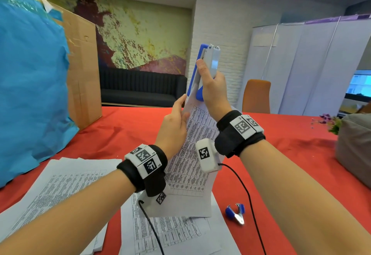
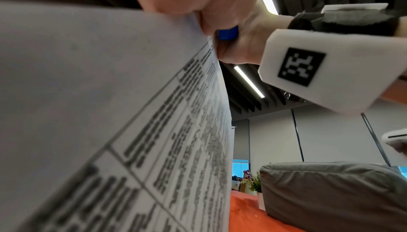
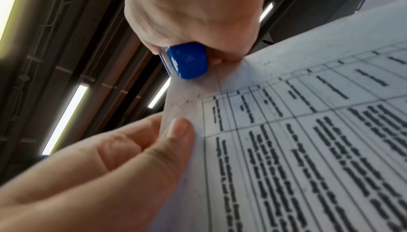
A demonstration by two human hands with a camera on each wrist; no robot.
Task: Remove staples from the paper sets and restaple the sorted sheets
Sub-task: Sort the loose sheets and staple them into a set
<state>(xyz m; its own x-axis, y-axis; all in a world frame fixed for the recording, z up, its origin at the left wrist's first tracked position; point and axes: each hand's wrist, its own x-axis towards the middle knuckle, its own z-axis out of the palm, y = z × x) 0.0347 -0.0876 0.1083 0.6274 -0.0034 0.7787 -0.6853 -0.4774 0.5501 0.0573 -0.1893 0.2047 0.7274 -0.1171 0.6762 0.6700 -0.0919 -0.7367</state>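
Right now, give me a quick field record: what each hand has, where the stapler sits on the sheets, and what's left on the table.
left hand: pinches the raised paper set by its left edge, below the top corner
right hand: grips the blue stapler, upright, nose down
stapler position: at the set's top corner
staple driven: cannot tell
staple remover: lying on the red tablecloth, untouched
loose sheets: spread flat on the table, near left

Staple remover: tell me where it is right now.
Head view: the staple remover lies on the red tablecloth, lower right, beside the loose sheets and under the right forearm.
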